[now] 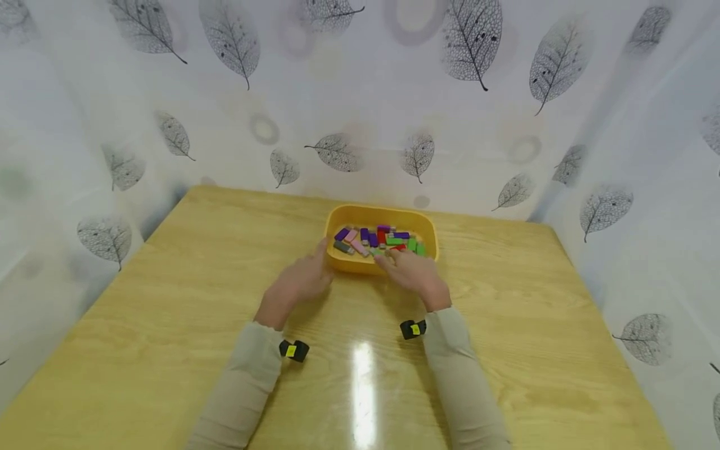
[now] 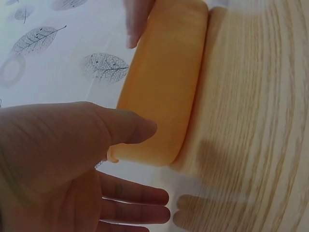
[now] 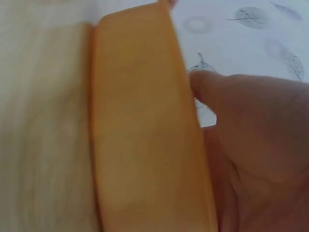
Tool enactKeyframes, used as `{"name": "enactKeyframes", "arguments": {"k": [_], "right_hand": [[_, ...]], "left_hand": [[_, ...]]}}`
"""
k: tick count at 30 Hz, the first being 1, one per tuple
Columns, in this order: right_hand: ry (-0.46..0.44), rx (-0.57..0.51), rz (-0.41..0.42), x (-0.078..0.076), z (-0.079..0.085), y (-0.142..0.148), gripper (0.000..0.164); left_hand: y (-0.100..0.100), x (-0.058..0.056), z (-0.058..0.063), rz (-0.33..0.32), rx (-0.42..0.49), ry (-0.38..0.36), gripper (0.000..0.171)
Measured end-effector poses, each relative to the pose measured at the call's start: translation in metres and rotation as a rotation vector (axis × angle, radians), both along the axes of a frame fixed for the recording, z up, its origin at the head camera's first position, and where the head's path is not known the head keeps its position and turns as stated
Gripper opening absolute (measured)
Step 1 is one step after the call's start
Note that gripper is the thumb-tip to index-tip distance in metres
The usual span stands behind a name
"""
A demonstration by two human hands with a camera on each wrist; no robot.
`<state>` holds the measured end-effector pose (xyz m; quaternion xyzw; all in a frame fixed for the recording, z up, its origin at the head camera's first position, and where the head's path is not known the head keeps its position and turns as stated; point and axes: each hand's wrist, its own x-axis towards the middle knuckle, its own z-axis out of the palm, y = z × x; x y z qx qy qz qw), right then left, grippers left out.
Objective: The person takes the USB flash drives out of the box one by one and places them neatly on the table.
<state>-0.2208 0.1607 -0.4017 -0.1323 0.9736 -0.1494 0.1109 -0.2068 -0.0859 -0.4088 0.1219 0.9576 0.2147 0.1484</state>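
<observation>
A yellow plastic bin (image 1: pixel 382 209) holds many small USB flash drives (image 1: pixel 365 235) in purple, pink, red, green and grey. My left hand (image 1: pixel 300 279) is at its front left corner. In the left wrist view the thumb (image 2: pixel 133 126) lies against the bin's outer wall (image 2: pixel 166 72), and the other visible fingers stretch out straight below it. Over the front rim, my right hand (image 1: pixel 415 273) reaches in among the flash drives at the right. The right wrist view has its fingertips hidden behind the bin wall (image 3: pixel 142 116); I cannot tell whether they pinch one.
The bin stands near the far edge of a light wooden table (image 1: pixel 169 300). White curtain cloth (image 1: pixel 360 106) with a leaf print hangs behind and on both sides. A black device with a yellow mark (image 1: pixel 294 351) sits at the left wrist, another (image 1: pixel 413 329) at the right.
</observation>
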Motion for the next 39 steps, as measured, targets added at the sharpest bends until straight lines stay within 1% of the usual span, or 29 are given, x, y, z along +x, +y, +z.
{"name": "enactKeyframes", "arguments": {"k": [3,5,7,9,13,18,21,24,29,34,39], "right_hand": [[-0.031,-0.065,-0.024,-0.007,0.002,-0.002,0.065],[-0.051,-0.074,-0.041,-0.011,0.002,-0.002,0.062],[-0.063,-0.069,-0.049,-0.014,0.002,-0.001,0.059],[-0.066,-0.071,-0.038,-0.018,0.000,-0.002,0.058],[-0.062,-0.069,-0.037,-0.019,-0.006,-0.004,0.058],[-0.071,-0.039,-0.059,-0.017,-0.011,-0.004,0.060],[-0.066,-0.021,-0.077,-0.017,-0.011,-0.001,0.062],[-0.056,-0.027,-0.094,-0.018,-0.009,0.001,0.063],[-0.058,-0.046,-0.091,-0.021,-0.005,0.000,0.062],[-0.068,-0.060,-0.103,-0.020,-0.008,0.000,0.059],[-0.073,-0.051,-0.116,-0.020,-0.008,0.001,0.059]], "left_hand": [[0.002,0.001,-0.003,0.002,-0.010,-0.022,0.084],[0.003,0.002,-0.004,-0.004,-0.008,-0.027,0.084],[0.003,0.002,-0.005,-0.007,-0.003,-0.014,0.085],[0.001,0.001,-0.004,0.006,-0.001,0.007,0.084],[-0.001,0.004,-0.004,0.020,-0.009,0.029,0.085],[-0.001,0.006,-0.007,0.015,-0.034,0.027,0.087],[0.002,0.005,-0.006,0.010,-0.027,0.021,0.088],[0.003,0.003,-0.004,0.012,-0.021,0.021,0.087],[0.001,-0.001,0.001,0.011,-0.044,0.028,0.084],[0.000,-0.001,-0.005,0.006,-0.035,0.055,0.084],[-0.001,0.002,-0.005,-0.005,-0.019,0.063,0.084]]}}
